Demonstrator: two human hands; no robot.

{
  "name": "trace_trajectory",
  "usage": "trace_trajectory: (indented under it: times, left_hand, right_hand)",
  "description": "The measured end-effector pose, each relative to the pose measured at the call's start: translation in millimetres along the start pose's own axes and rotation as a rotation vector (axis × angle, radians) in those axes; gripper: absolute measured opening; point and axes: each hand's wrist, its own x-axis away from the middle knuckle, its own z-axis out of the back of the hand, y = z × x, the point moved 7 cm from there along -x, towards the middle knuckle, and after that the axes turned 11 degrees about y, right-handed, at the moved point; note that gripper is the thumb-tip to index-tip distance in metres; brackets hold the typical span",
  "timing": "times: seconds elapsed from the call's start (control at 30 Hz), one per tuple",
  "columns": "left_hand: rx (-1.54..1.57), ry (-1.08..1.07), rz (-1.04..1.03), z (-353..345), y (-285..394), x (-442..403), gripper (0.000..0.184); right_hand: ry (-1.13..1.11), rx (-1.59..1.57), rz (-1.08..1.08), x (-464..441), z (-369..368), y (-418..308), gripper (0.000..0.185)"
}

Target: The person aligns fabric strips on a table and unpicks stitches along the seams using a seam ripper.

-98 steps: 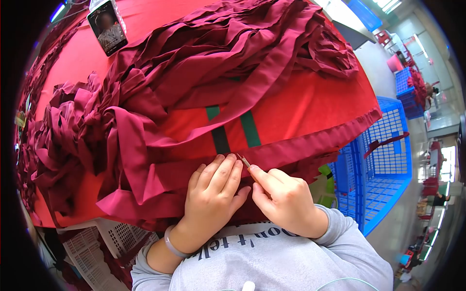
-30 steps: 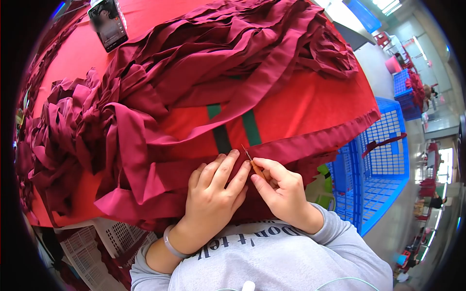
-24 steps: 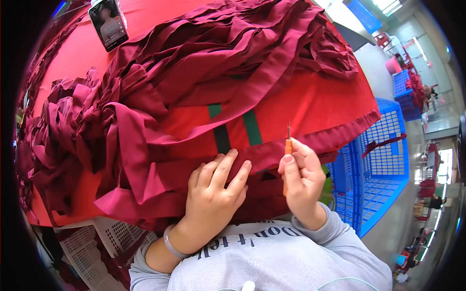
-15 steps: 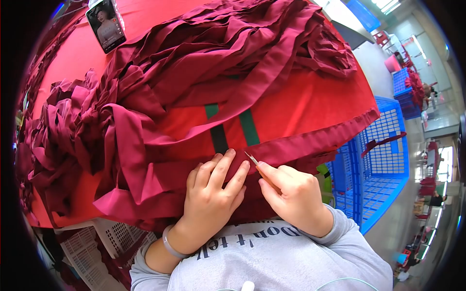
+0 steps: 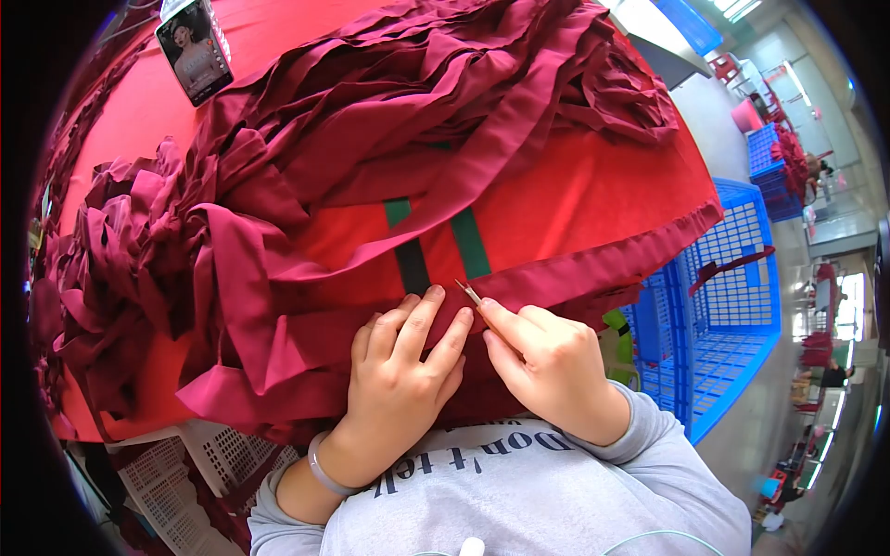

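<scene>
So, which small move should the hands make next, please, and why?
Probably the right hand should guide the pointed tool along the far edge of the maroon strip: the tool's tip is near there, and the left hand lies spread over the strip.

The person (image 5: 417,524) in front of me wears a light-grey, long-sleeved fabric top (image 5: 556,505) with black printed lettering (image 5: 475,461), a pale-grey, ring-shaped bracelet (image 5: 324,470) and a thin, pale-green cable (image 5: 663,532).

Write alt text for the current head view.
The right hand holds a slim orange-handled pointed tool beside the left hand, which rests on flat maroon fabric. Ahead, long maroon fabric strips lie heaped on a red cloth; a blue plastic basket stands at right.
</scene>
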Motion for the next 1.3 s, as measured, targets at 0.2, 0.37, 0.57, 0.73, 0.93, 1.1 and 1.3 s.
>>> trace_trajectory:
  times: [0.2, 0.37, 0.57, 0.73, 0.93, 1.1, 1.3]
  left_hand:
    - [-0.002, 0.013, 0.004, 1, -1, 0, 0.048]
    - [-0.009, 0.014, 0.003, 0, 0, 0, 0.049]
    - [0.004, 0.017, 0.007, 0, -1, 1, 0.049]
    - [0.017, 0.015, -0.003, 0, -2, 2, 0.049]
    - [0.025, 0.006, -0.006, 0, -2, 1, 0.049]
    - [0.03, 0.009, -0.014, 0, -2, 1, 0.049]
    - [0.032, -0.006, -0.014, 2, -2, 0, 0.05]
  right_hand:
    - [0.115, -0.116, -0.065, 4, 0, 4, 0.031]
    - [0.316, -0.218, -0.107, 1, 16, 21, 0.03]
    - [-0.065, -0.001, -0.018, 6, 10, 3, 0.03]
    - [0.074, -0.016, -0.02, -3, 8, 4, 0.03]
    - [-0.105, 0.012, 0.045, 0, 5, -3, 0.032]
    - [-0.072, 0.011, 0.059, -4, 0, -4, 0.032]
    - [0.319, -0.133, 0.037, -19, 15, 6, 0.037]
